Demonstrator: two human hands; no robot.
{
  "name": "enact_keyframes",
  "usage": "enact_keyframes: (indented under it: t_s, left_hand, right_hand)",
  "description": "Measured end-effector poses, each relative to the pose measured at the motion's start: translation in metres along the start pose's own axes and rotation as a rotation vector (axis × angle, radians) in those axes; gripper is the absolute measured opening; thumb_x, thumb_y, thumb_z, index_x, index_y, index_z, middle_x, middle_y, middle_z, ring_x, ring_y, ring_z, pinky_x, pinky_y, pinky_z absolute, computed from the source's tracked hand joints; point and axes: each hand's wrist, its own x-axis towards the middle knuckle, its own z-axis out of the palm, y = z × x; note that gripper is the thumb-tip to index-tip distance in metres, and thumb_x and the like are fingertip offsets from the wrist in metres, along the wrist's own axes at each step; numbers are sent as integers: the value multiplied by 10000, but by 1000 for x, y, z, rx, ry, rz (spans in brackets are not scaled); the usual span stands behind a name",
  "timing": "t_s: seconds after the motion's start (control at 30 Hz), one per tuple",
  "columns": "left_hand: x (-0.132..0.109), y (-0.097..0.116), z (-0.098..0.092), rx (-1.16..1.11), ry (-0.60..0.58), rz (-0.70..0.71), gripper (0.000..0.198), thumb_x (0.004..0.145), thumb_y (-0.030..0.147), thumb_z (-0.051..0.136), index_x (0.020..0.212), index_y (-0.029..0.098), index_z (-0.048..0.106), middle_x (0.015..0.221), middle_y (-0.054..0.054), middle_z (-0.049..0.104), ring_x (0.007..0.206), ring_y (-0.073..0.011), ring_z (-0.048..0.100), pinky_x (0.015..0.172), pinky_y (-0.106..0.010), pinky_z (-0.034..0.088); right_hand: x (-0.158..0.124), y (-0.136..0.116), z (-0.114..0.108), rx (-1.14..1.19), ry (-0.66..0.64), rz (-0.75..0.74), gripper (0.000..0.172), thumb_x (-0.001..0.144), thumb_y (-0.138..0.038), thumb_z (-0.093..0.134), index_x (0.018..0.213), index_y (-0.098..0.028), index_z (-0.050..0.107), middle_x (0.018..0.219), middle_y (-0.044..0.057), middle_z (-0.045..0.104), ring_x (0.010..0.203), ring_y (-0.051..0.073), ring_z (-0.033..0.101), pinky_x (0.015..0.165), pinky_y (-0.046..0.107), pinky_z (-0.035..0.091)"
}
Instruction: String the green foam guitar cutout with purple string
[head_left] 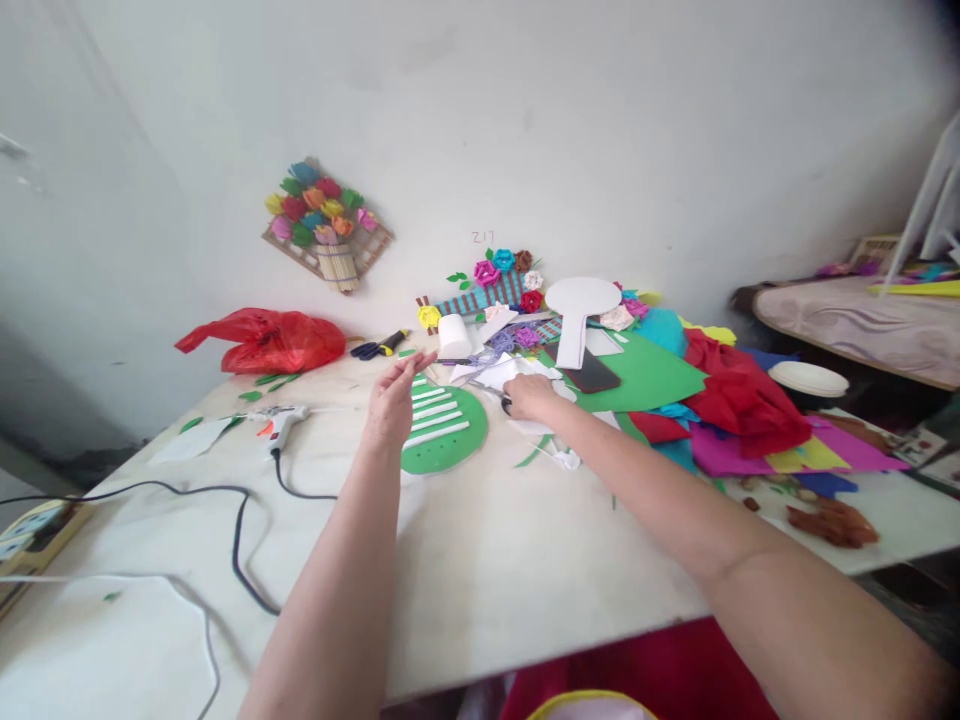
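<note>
My left hand [394, 398] hovers open, fingers stretched together, just left of a green paper circle [450, 440] carrying several white strips. My right hand [529, 395] is closed over the black handle of scissors [495, 392] lying among white paper scraps [495, 372] behind the circle. A white roll [454, 337] stands a little beyond both hands.
A white glue gun [283, 423] with a black cord [240, 540] lies left. A red plastic bag [266, 341], a second pair of scissors [379, 347], a dark phone [592, 373], piles of coloured paper [739, 405] and paper flowers [499, 285] crowd the table's back and right.
</note>
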Motion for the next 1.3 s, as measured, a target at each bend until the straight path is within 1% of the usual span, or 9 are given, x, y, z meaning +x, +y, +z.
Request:
enact_keyframes:
  t_s: [0.17, 0.37, 0.53, 0.7, 0.83, 0.93, 1.07, 1.23, 1.3]
  left_hand:
    - [17, 13, 7, -65, -13, 0, 179, 677, 239, 668, 824, 139, 654, 900, -103, 689, 1088, -242, 540, 1037, -393, 258]
    - [33, 23, 17, -129, -38, 8, 199, 699, 271, 649, 870, 170, 635, 1040, -102, 654, 1214, -245, 417, 998, -385, 319]
    - [38, 23, 28, -162, -54, 19, 205, 750, 280, 589, 928, 184, 624, 1144, -103, 606, 1230, -245, 397, 955, -419, 355]
    - [34, 26, 38, -206, -78, -24, 214, 762, 294, 570, 950, 205, 622, 1196, -90, 574, 1254, -256, 358, 956, -461, 347]
    - [32, 29, 35, -236, -110, -31, 172, 768, 280, 558, 897, 203, 641, 1152, -75, 604, 1244, -267, 373, 961, -478, 352]
    - [31, 28, 28, -270, -126, -12, 153, 771, 253, 548, 872, 200, 650, 1108, -69, 629, 1222, -260, 406, 965, -474, 357]
    - [32, 20, 20, -288, -108, -7, 164, 768, 248, 548, 884, 194, 651, 1093, -80, 636, 1199, -251, 435, 970, -459, 354]
    - [34, 12, 17, -265, -82, -32, 166, 768, 248, 546, 880, 191, 655, 1064, -82, 648, 1179, -242, 458, 967, -432, 362]
    - [34, 11, 16, -263, -67, -44, 158, 767, 248, 547, 867, 193, 657, 1048, -77, 656, 1172, -241, 467, 965, -429, 365]
  right_hand:
    - [3, 2, -4, -3, 20, 25, 292, 672, -179, 527, 930, -174, 664, 986, 123, 659, 923, 259, 605, 700, 318, 445]
    - [-1, 10, -16, 78, 26, 74, 393, 659, -229, 556, 1042, -225, 644, 1090, 100, 628, 995, 259, 573, 755, 326, 435]
    - [7, 16, -9, 152, 24, 90, 342, 663, -322, 576, 983, -249, 673, 1065, 77, 643, 983, 245, 574, 747, 307, 433]
    - [24, 6, -2, 245, 66, 77, 324, 686, -376, 559, 955, -239, 676, 1030, 61, 657, 933, 211, 591, 702, 261, 427]
    - [40, -7, 6, 272, 126, 31, 295, 737, -391, 507, 906, -213, 672, 979, 71, 666, 905, 202, 600, 683, 247, 421]
    - [50, -13, 14, 270, 165, 50, 306, 756, -373, 490, 942, -193, 654, 989, 87, 660, 907, 205, 602, 696, 252, 426]
    - [62, -18, 22, 236, 196, 71, 298, 748, -319, 493, 957, -173, 647, 980, 104, 659, 927, 231, 599, 730, 284, 435]
    - [73, -27, 23, 237, 220, 60, 350, 780, -368, 459, 1005, -163, 631, 1010, 127, 644, 963, 236, 586, 774, 306, 435]
    - [74, -32, 23, 227, 214, 64, 354, 783, -351, 455, 1019, -151, 628, 1017, 139, 638, 959, 244, 587, 774, 314, 439]
